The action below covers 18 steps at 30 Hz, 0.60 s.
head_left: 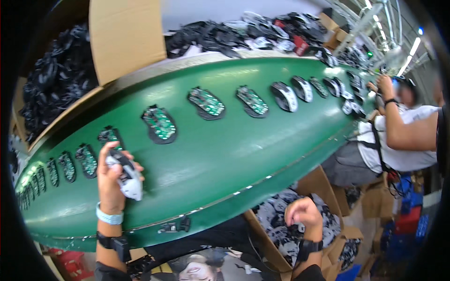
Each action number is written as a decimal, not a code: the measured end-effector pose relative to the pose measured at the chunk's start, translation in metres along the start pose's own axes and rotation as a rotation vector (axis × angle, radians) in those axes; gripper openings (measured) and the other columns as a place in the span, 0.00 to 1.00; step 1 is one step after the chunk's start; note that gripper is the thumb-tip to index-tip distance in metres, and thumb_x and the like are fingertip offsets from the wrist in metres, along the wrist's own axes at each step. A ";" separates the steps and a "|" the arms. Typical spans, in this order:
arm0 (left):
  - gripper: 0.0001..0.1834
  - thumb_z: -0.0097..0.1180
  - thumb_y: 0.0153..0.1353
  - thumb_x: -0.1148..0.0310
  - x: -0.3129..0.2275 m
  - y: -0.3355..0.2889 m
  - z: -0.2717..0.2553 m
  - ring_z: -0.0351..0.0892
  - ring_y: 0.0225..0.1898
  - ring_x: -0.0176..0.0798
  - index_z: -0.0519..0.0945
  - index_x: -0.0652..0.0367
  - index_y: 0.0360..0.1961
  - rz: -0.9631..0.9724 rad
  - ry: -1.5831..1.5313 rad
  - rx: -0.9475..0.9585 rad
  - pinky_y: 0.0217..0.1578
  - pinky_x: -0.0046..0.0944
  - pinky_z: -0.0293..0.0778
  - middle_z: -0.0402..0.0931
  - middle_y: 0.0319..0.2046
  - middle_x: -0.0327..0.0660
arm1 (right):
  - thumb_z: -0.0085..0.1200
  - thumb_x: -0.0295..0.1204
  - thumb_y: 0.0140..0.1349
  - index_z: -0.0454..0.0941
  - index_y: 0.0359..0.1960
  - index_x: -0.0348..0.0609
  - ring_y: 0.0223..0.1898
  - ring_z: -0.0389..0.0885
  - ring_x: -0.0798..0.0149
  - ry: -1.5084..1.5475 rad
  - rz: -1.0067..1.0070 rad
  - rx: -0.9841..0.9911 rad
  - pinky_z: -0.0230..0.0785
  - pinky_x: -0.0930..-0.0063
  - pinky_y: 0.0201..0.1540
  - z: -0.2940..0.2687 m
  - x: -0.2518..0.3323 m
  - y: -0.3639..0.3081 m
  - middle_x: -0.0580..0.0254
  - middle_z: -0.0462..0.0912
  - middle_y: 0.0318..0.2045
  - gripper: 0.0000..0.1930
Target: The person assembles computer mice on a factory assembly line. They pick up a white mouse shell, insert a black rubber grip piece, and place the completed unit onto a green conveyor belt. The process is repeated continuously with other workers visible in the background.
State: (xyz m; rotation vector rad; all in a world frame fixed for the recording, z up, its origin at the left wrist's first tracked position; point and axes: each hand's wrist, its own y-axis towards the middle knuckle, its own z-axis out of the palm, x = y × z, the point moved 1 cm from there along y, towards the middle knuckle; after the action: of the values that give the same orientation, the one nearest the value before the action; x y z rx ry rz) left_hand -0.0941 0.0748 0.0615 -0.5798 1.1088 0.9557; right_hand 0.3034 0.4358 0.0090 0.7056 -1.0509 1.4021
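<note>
My left hand point(110, 175) grips a white and black computer mouse cover point(130, 183) above the green conveyor belt point(211, 161). Just beyond it lies a mouse base with a green circuit board point(109, 135), partly hidden by my fingers. My right hand point(304, 213) is curled over a cardboard box point(311, 183) filled with white and black mouse covers point(274, 210); whether anything is between its fingers is hidden. Similar open bases, such as one mouse base point(160, 124), lie spaced along the belt. Farther right are mice with white and black covers on, like this mouse point(284, 97).
Black plastic parts point(58, 77) fill a box at the left, behind a raised cardboard flap point(127, 37). More parts point(211, 37) are heaped along the belt's far side. A co-worker point(398, 126) works at the right end. A small black device point(176, 225) sits at the near edge.
</note>
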 end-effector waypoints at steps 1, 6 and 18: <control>0.35 0.62 0.65 0.58 -0.001 0.000 0.000 0.85 0.38 0.46 0.64 0.55 0.69 0.015 0.013 -0.004 0.31 0.43 0.88 0.74 0.45 0.47 | 0.61 0.22 0.64 0.83 0.42 0.32 0.33 0.85 0.64 -0.075 0.082 -0.225 0.77 0.74 0.36 -0.025 -0.018 -0.013 0.52 0.87 0.35 0.07; 0.38 0.65 0.63 0.54 0.003 0.009 0.011 0.85 0.36 0.45 0.63 0.55 0.70 0.006 -0.006 0.073 0.30 0.42 0.88 0.73 0.44 0.46 | 0.70 0.47 0.57 0.75 0.64 0.36 0.63 0.78 0.48 -1.067 0.568 -0.649 0.69 0.59 0.66 -0.108 -0.224 -0.058 0.40 0.80 0.60 0.38; 0.37 0.71 0.57 0.62 -0.010 0.005 0.000 0.85 0.43 0.50 0.64 0.52 0.63 -0.188 -0.182 0.064 0.37 0.53 0.88 0.75 0.44 0.47 | 0.72 0.39 0.57 0.77 0.63 0.45 0.50 0.86 0.53 -1.243 0.582 -0.229 0.77 0.62 0.54 -0.091 -0.226 -0.049 0.50 0.88 0.48 0.33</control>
State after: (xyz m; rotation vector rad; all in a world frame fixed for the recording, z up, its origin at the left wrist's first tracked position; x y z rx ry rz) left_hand -0.0999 0.0741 0.0712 -0.5238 0.9019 0.7912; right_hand 0.3953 0.4155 -0.2212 1.1910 -2.4968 1.2022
